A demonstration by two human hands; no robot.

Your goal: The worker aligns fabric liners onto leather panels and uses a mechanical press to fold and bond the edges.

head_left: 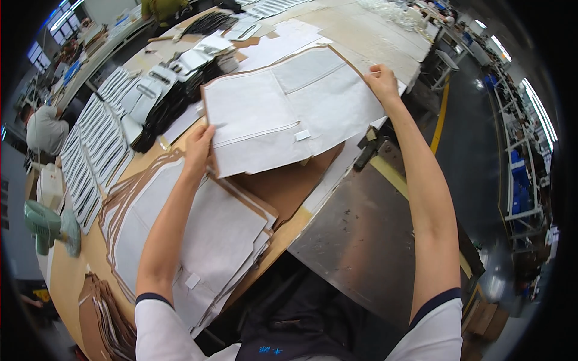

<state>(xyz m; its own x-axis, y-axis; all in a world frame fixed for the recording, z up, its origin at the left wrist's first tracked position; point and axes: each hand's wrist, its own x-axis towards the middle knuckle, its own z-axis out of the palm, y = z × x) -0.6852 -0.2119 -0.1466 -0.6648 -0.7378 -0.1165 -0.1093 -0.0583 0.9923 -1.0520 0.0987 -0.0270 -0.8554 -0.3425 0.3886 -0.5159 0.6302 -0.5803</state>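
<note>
A large flat panel [253, 102], white-backed with a thin brown edge, is stretched between my hands above the table. Seams cross it, and a small white tag sits near its lower side. My left hand [200, 147] pinches its left edge. At the upper right corner, my right hand [383, 84] grips the edge with closed fingers. Beneath the panel lies a brown sheet [301, 189], partly covered by it. A stack of similar white-backed panels [211, 240] with brown borders rests nearer me, partly behind my left forearm.
A metal plate [361, 234] with a dark clamp [368, 147] adjoins the table on the right. Rows of slotted strips [96, 138] and black-and-white piles [159, 102] stand left. Brown pieces [105, 319] hang near-left by a green fan [45, 222]. A seated person [45, 129] is far left.
</note>
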